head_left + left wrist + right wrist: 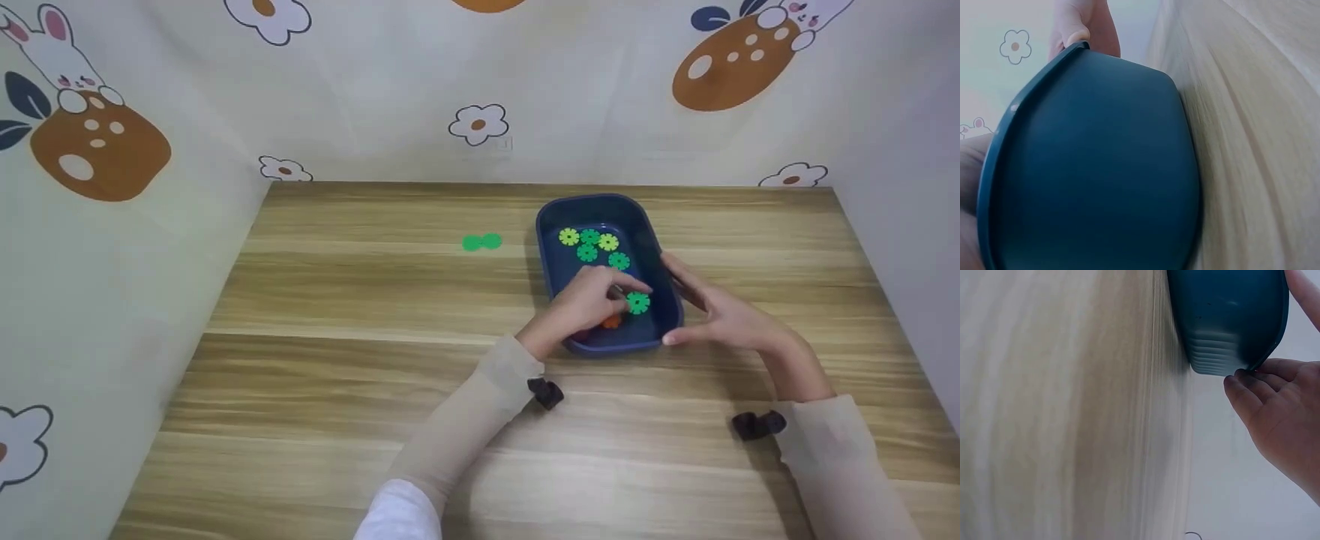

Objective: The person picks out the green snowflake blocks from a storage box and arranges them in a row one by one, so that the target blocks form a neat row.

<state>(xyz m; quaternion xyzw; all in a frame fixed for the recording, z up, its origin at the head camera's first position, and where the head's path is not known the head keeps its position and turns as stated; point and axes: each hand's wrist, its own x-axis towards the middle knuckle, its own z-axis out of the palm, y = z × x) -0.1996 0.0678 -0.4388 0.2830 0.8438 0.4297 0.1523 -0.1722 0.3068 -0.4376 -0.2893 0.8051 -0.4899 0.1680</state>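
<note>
- So, far left on the bench (337, 285): two green discs (491, 241) lie together, out of the bin; can't tell if they're linked.
- Left hand (589, 300) is inside the navy bin (639, 236), bent thumb and finger at a notched green disc (637, 303); grip unclear.
- Yellow-green discs (608, 242), more green and an orange piece (613, 322) remain inside; looks early, imo.
- Right hand (724, 315), spread wide, rests against the bin's right side, gripping nothing.

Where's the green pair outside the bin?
Head view: the green pair lies on the table, left of the blue bin, toward the bin's far end.
</note>
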